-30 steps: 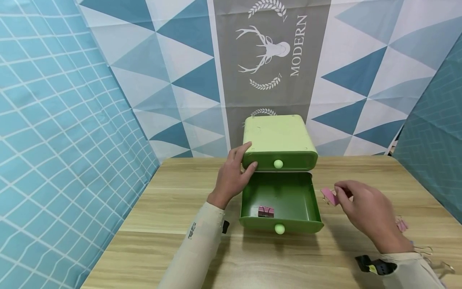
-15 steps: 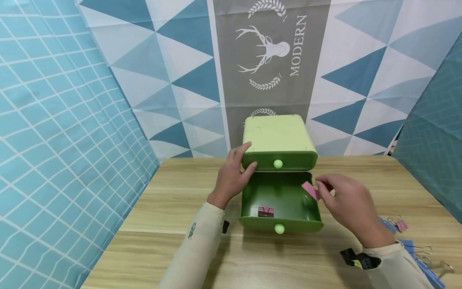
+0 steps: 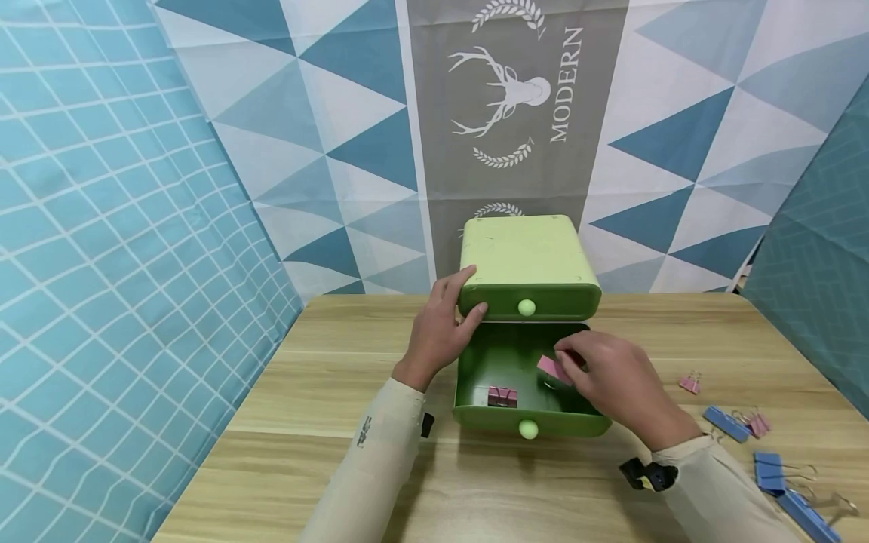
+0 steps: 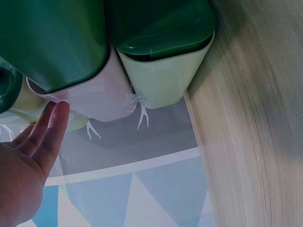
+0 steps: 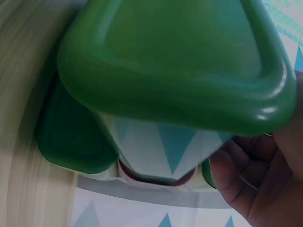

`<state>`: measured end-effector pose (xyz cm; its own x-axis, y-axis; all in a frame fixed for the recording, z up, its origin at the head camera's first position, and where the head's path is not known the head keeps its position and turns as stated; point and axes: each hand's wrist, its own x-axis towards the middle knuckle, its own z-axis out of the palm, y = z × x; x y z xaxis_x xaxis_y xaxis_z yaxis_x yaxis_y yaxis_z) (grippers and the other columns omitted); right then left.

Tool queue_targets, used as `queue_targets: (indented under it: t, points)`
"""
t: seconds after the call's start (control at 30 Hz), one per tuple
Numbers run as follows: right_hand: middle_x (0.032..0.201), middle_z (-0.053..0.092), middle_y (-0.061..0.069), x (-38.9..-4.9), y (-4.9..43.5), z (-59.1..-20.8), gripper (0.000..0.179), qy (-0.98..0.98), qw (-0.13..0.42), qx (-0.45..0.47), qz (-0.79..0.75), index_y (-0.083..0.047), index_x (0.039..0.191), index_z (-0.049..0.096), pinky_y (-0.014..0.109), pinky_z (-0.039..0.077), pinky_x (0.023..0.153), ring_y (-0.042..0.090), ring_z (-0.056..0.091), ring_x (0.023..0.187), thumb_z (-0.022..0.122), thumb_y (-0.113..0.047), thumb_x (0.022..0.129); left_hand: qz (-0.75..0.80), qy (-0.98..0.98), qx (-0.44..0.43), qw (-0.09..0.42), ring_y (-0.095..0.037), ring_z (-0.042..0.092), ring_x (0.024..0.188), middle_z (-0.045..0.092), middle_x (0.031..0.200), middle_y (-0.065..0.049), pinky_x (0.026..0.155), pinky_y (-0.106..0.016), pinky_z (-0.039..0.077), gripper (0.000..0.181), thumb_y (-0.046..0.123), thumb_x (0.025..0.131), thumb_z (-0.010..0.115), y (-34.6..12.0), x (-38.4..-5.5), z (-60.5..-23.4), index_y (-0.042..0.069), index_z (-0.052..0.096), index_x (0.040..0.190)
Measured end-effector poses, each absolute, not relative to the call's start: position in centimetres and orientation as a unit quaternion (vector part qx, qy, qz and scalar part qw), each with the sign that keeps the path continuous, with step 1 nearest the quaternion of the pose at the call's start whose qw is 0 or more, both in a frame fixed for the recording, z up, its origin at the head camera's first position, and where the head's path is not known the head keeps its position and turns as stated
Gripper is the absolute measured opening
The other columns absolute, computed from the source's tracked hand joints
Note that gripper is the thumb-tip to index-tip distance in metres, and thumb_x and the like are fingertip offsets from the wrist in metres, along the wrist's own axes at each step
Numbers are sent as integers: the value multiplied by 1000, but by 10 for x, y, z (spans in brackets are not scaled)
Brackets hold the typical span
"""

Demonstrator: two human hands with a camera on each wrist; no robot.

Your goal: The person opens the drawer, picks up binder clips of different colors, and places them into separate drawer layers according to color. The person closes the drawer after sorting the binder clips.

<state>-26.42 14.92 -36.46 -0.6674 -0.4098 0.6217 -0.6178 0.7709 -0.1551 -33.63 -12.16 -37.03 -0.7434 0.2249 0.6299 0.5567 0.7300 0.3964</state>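
A light-green desk organizer (image 3: 523,253) has its upper drawer closed and a dark-green drawer (image 3: 489,417) below pulled out. My left hand (image 3: 434,338) rests on the organizer's front left corner, thumb against the front; in the left wrist view my left hand (image 4: 28,175) touches the side with fairly straight fingers. My right hand (image 3: 614,381) pinches a pink binder clip (image 3: 552,368) over the drawer's right part. Another pink binder clip (image 3: 502,397) lies in the drawer near its front. In the right wrist view, the drawer (image 5: 175,61) hides the clip and part of my right hand (image 5: 270,175).
On the wooden table (image 3: 326,422) to the right lie a small pink binder clip (image 3: 690,383), a second pink clip (image 3: 759,425) and several blue binder clips (image 3: 726,424). A patterned cloth (image 3: 353,151) hangs behind the table.
My right hand has carried the pink binder clip leftward from beside the drawer to over it. The left hand has stayed on the organizer. More clips on the right are uncovered.
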Motion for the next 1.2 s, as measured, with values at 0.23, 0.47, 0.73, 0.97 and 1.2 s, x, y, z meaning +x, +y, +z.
queue_targets:
  t: [0.23,0.47,0.73,0.97,1.2]
  points:
    - [83,69,-4,-267,144,-369,4,-908,253,291,163,-14,91,76,32,50,58,9,60,68,78,-14,87,-295,-887,-220,280,-11,57,65,46,141,-9,56,-31,47,62,39,102,58,-121,-336,-370,36,29,156]
    - [83,70,-6,-268,144,-371,4,-914,225,294,167,-15,91,77,33,51,60,9,60,69,78,-14,87,-298,-885,-221,282,-11,57,64,47,141,-9,55,-31,47,62,38,101,59,-122,-336,-370,36,29,156]
    - [83,69,-6,-267,145,-371,3,-920,207,290,162,-15,91,77,34,51,61,7,59,68,78,-16,88,-295,-885,-224,280,-10,58,64,46,141,-9,56,-30,47,63,39,101,59,-122,-337,-370,37,29,157]
    - [82,69,-7,-265,144,-369,5,-924,196,288,161,-16,90,77,34,51,61,7,60,68,77,-21,89,-287,-884,-224,294,-11,54,63,48,140,-9,55,-31,45,63,40,101,60,-123,-337,-371,35,30,156]
    - [82,68,-8,-262,146,-368,5,-923,196,288,162,-18,90,76,33,50,60,9,62,69,75,-23,90,-284,-881,-226,303,-10,52,60,49,139,-9,52,-31,43,63,41,100,59,-123,-338,-372,35,31,156]
